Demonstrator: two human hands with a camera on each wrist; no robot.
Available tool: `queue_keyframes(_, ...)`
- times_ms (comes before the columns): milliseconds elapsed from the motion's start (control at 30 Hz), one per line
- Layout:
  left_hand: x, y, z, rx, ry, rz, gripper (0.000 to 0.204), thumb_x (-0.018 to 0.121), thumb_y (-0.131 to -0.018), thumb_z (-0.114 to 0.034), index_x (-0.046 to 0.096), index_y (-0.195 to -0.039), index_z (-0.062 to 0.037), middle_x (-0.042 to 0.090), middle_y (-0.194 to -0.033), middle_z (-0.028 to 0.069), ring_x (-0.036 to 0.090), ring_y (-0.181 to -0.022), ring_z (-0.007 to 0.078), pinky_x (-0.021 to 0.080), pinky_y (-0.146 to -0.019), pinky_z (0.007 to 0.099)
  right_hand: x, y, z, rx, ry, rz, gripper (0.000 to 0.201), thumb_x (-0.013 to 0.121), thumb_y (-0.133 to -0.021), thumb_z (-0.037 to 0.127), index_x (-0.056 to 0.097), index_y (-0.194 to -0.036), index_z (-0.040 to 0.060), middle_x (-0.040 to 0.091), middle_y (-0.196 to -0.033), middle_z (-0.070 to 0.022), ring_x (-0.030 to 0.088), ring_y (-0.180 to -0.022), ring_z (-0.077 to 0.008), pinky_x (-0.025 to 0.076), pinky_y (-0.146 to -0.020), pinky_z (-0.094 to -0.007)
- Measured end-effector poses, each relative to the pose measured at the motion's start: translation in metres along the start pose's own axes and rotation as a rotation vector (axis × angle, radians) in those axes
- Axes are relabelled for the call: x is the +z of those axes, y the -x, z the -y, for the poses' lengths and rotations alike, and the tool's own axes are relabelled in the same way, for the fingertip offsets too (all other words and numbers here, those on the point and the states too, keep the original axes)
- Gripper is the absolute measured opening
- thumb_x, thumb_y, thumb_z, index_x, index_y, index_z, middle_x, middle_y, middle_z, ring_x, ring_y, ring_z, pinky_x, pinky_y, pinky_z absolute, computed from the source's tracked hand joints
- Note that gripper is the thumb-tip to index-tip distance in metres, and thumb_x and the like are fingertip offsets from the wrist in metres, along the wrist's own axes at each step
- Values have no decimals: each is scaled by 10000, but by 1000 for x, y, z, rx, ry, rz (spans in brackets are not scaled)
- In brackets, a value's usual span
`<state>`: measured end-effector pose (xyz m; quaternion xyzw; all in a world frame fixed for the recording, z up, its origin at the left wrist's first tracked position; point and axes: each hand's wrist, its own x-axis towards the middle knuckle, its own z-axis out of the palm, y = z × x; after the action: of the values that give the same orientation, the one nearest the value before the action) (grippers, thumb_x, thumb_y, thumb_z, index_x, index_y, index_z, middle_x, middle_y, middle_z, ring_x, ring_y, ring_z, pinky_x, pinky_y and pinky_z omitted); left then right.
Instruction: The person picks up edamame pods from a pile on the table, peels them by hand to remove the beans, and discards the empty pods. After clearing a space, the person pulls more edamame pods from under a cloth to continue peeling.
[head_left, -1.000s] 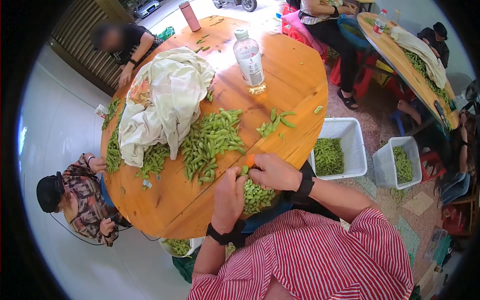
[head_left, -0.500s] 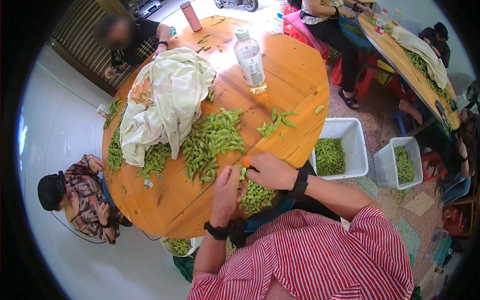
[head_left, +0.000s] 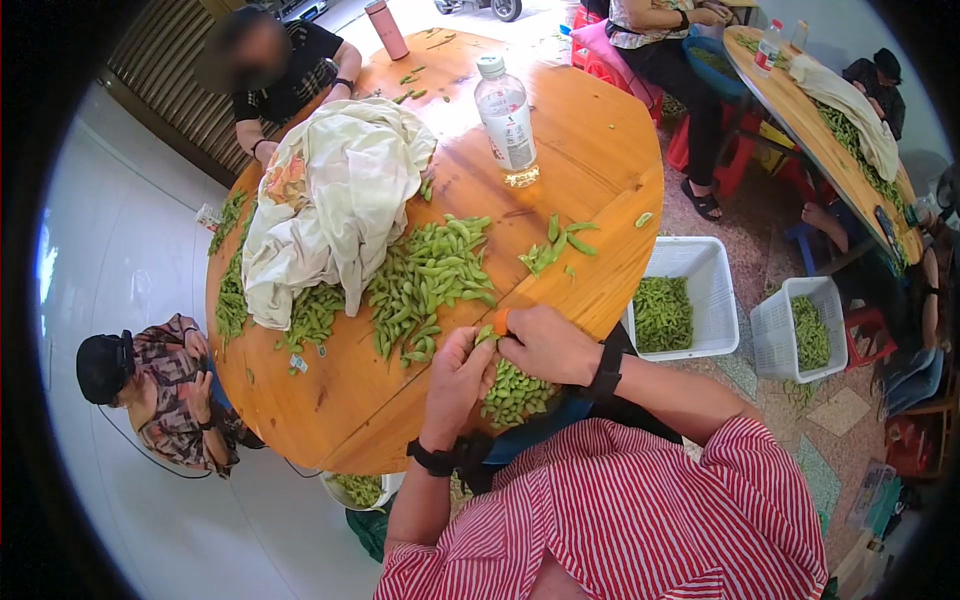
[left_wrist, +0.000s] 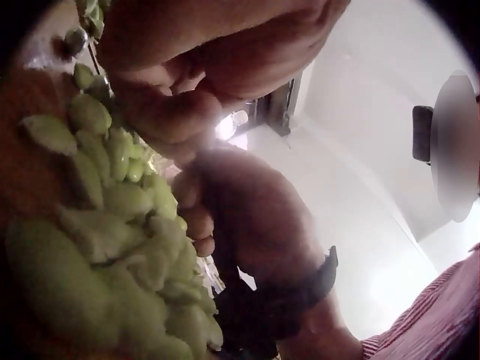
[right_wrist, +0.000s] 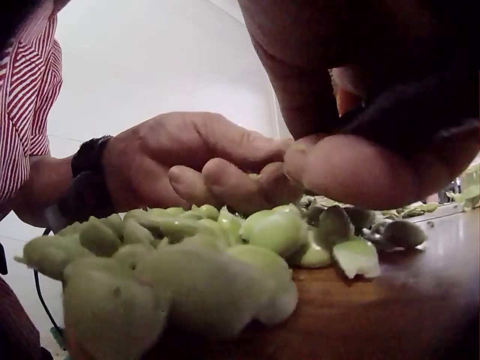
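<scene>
My left hand (head_left: 457,385) pinches a small green pod (head_left: 485,334) between thumb and fingers. Against it, at the pod, my right hand (head_left: 550,343) has its fingers curled and the fingertips meet the left ones; something orange (head_left: 501,321) shows at its fingers. Right below both hands lies a heap of pale green shelled beans (head_left: 516,394), seen close up as beans (left_wrist: 124,199) in the left wrist view and beans (right_wrist: 217,262) in the right wrist view. A larger pile of whole pods (head_left: 430,285) rests on the table beyond the hands. The pinched pod is hidden in both wrist views.
On the round wooden table (head_left: 590,130) are a crumpled white cloth (head_left: 335,200), a clear bottle (head_left: 508,125), a pink tumbler (head_left: 386,30) and loose pods (head_left: 555,245). White baskets (head_left: 735,300) with pods stand on the floor at right. Two people sit across at left.
The hands stay over the beans, with the fingers closing together again around a pod. The person at the table's far left edge has leaned in, and the seated person at left has drawn a hand back.
</scene>
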<state>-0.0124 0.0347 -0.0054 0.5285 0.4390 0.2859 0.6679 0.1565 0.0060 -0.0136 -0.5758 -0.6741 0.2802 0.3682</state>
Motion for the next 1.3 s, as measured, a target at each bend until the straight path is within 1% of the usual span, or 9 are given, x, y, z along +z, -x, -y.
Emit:
queue_keyframes(200,-3,1,3,-20,-38,39,131,549,-962,-93,576,-1069,-22,554,-719,-30,479,-566,31,369,-487,190,-12,2,4,-3,30,-4,191,574,-810,131,593,-785,-57,610,-714,-284,624,-715,-455,508,-664,-513)
queue_keyframes(467,3,2,6,258,-580,-171,193,585,-845,-22,609,-1030,28,662,-814,119,620,-666,173,481,-624,291,-13,4,7,-50,210,29,160,577,-823,144,590,-799,-14,615,-697,-248,628,-698,-432,505,-633,-520)
queue_keyframes(600,-2,6,12,350,-645,-205,166,609,-857,-30,612,-1011,32,664,-822,86,603,-707,147,474,-659,276,-24,-2,-8,-46,205,-54,154,578,-825,149,596,-801,-3,617,-698,-242,628,-700,-429,503,-634,-521)
queue_keyframes(667,-3,11,7,662,-909,-82,179,645,-845,-60,629,-1006,15,674,-861,157,649,-787,277,499,-713,330,-38,-12,-21,68,333,-101,143,561,-833,137,599,-800,4,634,-735,-235,636,-725,-424,503,-650,-518)
queue_keyframes(767,-2,13,-1,691,-888,22,181,661,-835,-80,643,-993,9,671,-889,179,639,-848,358,503,-729,373,-57,-22,-46,69,429,-244,145,537,-843,120,604,-806,-4,649,-787,-234,640,-746,-424,503,-668,-512)
queue_keyframes(900,-11,-10,-17,670,-921,-20,212,648,-841,-69,634,-1047,-20,644,-895,174,618,-866,367,501,-733,428,-81,-23,-33,250,520,-306,160,524,-845,108,612,-839,-25,643,-813,-240,631,-752,-436,507,-683,-511)
queue_keyframes(1000,-18,-37,-23,623,-919,-67,273,658,-826,-66,620,-1094,-38,606,-947,169,613,-841,362,499,-709,423,-76,-17,-26,257,461,-331,133,531,-845,90,563,-844,-40,624,-785,-270,618,-758,-451,493,-680,-515)
queue_keyframes(1133,-19,-56,-18,612,-1101,-101,286,696,-788,-83,623,-1064,-66,539,-918,145,603,-795,339,494,-675,432,-49,-4,-33,29,307,-233,118,541,-832,99,574,-839,-14,614,-780,-252,612,-748,-442,492,-668,-517)
queue_keyframes(1300,-22,-52,-15,583,-1159,-160,173,708,-800,-145,636,-949,-93,554,-892,110,606,-782,322,488,-658,412,-34,-3,-15,-26,188,-98,128,552,-827,100,557,-820,-28,599,-753,-263,602,-746,-448,480,-666,-517)
